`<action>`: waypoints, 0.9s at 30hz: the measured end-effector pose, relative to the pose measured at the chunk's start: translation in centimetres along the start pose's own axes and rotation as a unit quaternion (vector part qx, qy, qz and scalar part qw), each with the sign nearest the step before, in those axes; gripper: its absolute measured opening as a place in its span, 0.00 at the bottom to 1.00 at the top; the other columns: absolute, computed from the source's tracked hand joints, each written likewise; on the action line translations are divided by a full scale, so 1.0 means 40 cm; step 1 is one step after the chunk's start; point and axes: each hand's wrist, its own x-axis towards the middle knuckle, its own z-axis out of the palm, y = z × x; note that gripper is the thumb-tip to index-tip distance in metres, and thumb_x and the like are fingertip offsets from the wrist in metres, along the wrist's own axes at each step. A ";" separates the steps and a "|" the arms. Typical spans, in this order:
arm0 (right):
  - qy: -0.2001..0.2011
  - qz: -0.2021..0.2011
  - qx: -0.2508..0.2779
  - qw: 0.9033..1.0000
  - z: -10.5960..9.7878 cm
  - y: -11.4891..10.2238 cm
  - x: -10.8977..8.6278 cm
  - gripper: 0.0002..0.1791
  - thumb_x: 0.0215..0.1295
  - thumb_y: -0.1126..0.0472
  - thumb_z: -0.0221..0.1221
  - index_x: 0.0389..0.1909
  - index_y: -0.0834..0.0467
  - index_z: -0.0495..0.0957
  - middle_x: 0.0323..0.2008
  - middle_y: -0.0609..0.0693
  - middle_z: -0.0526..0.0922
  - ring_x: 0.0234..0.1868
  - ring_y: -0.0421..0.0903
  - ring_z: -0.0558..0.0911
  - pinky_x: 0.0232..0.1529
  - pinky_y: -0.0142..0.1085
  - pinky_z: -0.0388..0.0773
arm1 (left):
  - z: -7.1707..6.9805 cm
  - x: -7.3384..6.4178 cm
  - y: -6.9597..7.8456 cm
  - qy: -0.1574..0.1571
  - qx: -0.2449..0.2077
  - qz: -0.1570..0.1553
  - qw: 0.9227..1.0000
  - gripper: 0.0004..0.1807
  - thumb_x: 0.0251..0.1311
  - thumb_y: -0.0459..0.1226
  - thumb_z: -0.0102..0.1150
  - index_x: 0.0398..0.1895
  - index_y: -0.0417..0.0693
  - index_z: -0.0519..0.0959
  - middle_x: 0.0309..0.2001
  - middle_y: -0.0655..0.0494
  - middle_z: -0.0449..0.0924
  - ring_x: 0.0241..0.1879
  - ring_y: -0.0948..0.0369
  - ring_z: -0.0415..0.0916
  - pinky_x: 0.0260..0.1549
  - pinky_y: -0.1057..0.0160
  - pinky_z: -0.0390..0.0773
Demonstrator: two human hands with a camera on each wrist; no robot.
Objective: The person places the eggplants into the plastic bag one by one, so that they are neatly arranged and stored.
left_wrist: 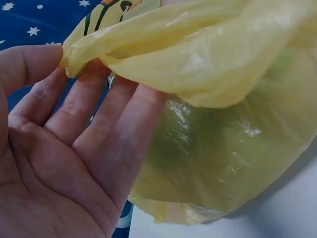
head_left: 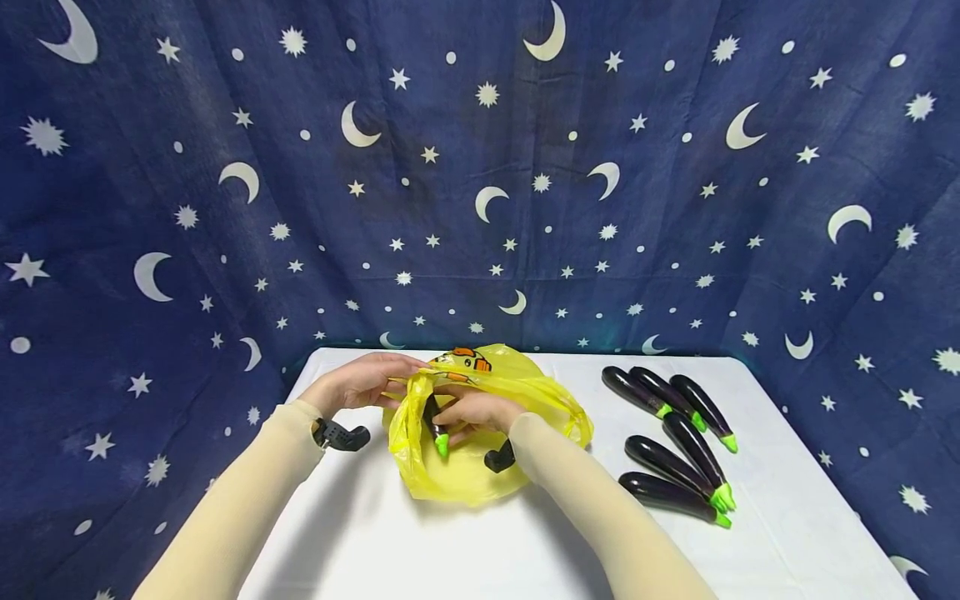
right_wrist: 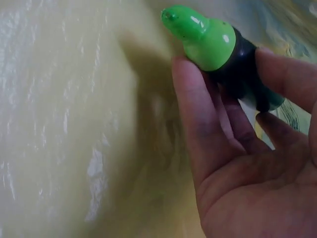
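Note:
A yellow plastic bag [head_left: 480,479] lies spread with its mouth toward the person on the white table. My left hand [head_left: 371,379] pinches the bag's rim between thumb and fingertips at its left side, seen close in the left wrist view. Inside the bag mouth, my right hand [head_left: 480,410] grips a dark eggplant [head_left: 432,421] with a bright green stem cap. In the right wrist view the thumb and fingers close round the eggplant [right_wrist: 242,62] just behind its green end. The far end of that eggplant is hidden.
Several more eggplants lie at the table's right: a back group [head_left: 663,396] and a front group [head_left: 671,467], green ends toward the person. The white table [head_left: 375,533] meets a dark blue curtain [head_left: 480,208] with moons and stars behind it. Black straps circle both wrists.

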 end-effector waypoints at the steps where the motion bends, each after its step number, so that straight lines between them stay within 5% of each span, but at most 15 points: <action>1: 0.002 -0.001 -0.001 1.000 0.003 0.001 0.003 0.40 0.69 0.68 0.62 0.78 0.56 0.57 0.49 0.59 0.82 0.44 0.51 0.85 0.45 0.47 0.86 | -0.002 0.001 0.000 -0.001 0.002 0.000 1.000 0.24 0.72 0.37 0.54 0.69 0.40 0.74 0.58 0.50 0.82 0.53 0.55 0.82 0.45 0.56 0.86; 27: 0.089 0.020 0.013 0.996 0.068 0.006 0.049 0.36 0.62 0.71 0.67 0.71 0.63 0.66 0.51 0.57 0.80 0.40 0.53 0.87 0.44 0.48 0.86 | -0.029 0.007 0.000 0.013 0.008 -0.004 1.000 0.23 0.74 0.38 0.54 0.69 0.40 0.74 0.59 0.49 0.81 0.54 0.53 0.81 0.46 0.55 0.85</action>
